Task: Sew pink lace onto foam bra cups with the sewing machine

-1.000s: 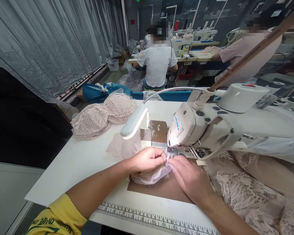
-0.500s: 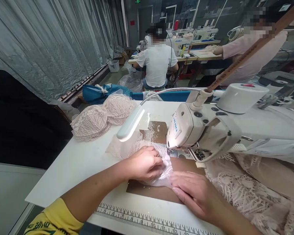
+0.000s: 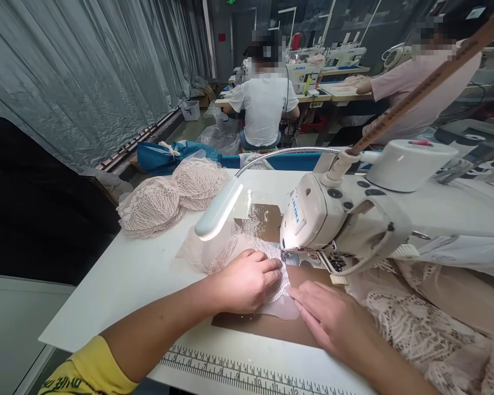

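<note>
A pale pink lace piece (image 3: 226, 249) lies on the white table (image 3: 140, 280) under the head of a white sewing machine (image 3: 354, 214). My left hand (image 3: 247, 282) presses down on the lace just left of the needle, fingers curled and together. My right hand (image 3: 333, 318) lies flat with fingers stretched out, its fingertips on the lace's near edge over a brown plate (image 3: 271, 326).
A stack of lace cups (image 3: 168, 195) sits at the table's far left. A gooseneck lamp (image 3: 218, 211) hangs over the work. More lace fabric (image 3: 428, 334) is heaped at the right. A printed ruler (image 3: 251, 373) runs along the front edge. Two people sit at machines behind.
Both hands left the pinch at the needle. My right hand drew back and flattened; my left hand settled on the lace, which has slid further under the machine.
</note>
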The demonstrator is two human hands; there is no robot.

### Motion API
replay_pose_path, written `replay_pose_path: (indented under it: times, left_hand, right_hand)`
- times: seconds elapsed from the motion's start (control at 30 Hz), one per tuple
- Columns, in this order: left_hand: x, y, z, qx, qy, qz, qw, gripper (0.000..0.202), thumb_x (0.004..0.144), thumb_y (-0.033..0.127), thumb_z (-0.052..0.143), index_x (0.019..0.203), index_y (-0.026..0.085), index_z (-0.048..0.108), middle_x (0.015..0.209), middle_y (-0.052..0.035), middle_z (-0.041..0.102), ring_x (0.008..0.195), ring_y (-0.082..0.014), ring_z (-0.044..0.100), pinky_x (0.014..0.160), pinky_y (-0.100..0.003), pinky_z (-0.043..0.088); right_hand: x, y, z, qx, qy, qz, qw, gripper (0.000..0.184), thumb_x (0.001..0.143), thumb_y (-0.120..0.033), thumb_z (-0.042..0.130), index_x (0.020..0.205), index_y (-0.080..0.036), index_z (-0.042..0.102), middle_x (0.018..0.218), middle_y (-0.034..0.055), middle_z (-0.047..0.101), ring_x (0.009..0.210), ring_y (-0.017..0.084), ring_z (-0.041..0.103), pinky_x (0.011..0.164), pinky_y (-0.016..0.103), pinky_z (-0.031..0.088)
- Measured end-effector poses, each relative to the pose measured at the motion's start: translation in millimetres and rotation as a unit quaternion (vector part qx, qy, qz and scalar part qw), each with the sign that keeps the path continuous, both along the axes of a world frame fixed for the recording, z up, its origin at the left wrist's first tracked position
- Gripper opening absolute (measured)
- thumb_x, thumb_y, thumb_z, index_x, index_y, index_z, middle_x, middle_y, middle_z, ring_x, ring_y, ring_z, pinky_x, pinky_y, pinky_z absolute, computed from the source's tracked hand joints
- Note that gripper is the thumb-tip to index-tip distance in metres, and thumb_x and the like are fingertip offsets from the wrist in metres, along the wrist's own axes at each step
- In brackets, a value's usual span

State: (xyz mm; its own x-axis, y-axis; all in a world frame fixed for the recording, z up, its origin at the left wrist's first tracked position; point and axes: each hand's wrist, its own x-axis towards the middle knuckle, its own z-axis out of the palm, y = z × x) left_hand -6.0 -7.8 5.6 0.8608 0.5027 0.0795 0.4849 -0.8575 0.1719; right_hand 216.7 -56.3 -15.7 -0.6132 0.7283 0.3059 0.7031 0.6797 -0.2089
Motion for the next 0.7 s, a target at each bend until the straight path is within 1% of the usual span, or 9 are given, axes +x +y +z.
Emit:
replay_pose_path:
  times: [0.13, 0.27, 0.43, 0.6, 0.7]
  left_hand:
    - [1, 4, -2.7, 0.005, 0.004, 0.004, 1.0, 0.048, 0.082, 0.022, 0.051, 0.129, 0.012, 0.051, 0.133, -0.0099, 0.053, 0.093, -0.0234, 0.049, 0.082, -0.035, 0.04]
    - [1, 9, -3.9, 0.019, 0.009, 0.008, 1.0, 0.047, 0.084, 0.022, 0.05, 0.13, 0.011, 0.05, 0.134, -0.0107, 0.052, 0.093, -0.0234, 0.049, 0.083, -0.036, 0.04]
    - [-1, 10, -2.5, 0.047, 0.009, -0.009, 0.999, 0.042, 0.087, 0.017, 0.049, 0.128, 0.012, 0.051, 0.131, -0.0106, 0.054, 0.099, -0.0234, 0.05, 0.087, -0.036, 0.037]
    - [-3, 10, -3.9, 0.039, 0.005, -0.012, 0.999, 0.044, 0.085, 0.016, 0.054, 0.129, 0.013, 0.05, 0.132, -0.0098, 0.054, 0.103, -0.0231, 0.049, 0.089, -0.036, 0.037]
    - [-3, 12, -5.5, 0.031, 0.0, -0.007, 0.999, 0.046, 0.085, 0.016, 0.054, 0.13, 0.013, 0.05, 0.133, -0.0095, 0.054, 0.103, -0.0232, 0.049, 0.09, -0.036, 0.037]
  right_hand:
    - [0, -1, -2.7, 0.009, -0.006, -0.004, 1.0, 0.03, 0.09, -0.012, 0.039, 0.101, -0.017, 0.066, 0.074, 0.0052, 0.064, 0.068, 0.018, 0.058, 0.059, 0.029, 0.042]
    - [-1, -1, -5.1, 0.033, -0.018, -0.005, 0.999, 0.034, 0.088, -0.01, 0.038, 0.107, -0.015, 0.065, 0.075, 0.0056, 0.063, 0.067, 0.018, 0.057, 0.058, 0.029, 0.041]
    - [-2, 1, -7.5, 0.067, -0.015, -0.001, 0.998, 0.034, 0.086, -0.007, 0.039, 0.108, -0.014, 0.064, 0.073, 0.0045, 0.062, 0.064, 0.018, 0.055, 0.058, 0.03, 0.042]
    - [-2, 0, -7.8, 0.076, -0.012, 0.0, 0.997, 0.036, 0.085, -0.006, 0.039, 0.108, -0.015, 0.065, 0.076, 0.0054, 0.064, 0.064, 0.017, 0.056, 0.059, 0.029, 0.042]
    - [-2, -1, -7.3, 0.069, -0.013, -0.001, 0.998, 0.036, 0.085, -0.006, 0.038, 0.107, -0.015, 0.065, 0.078, 0.0061, 0.065, 0.065, 0.017, 0.057, 0.059, 0.029, 0.043]
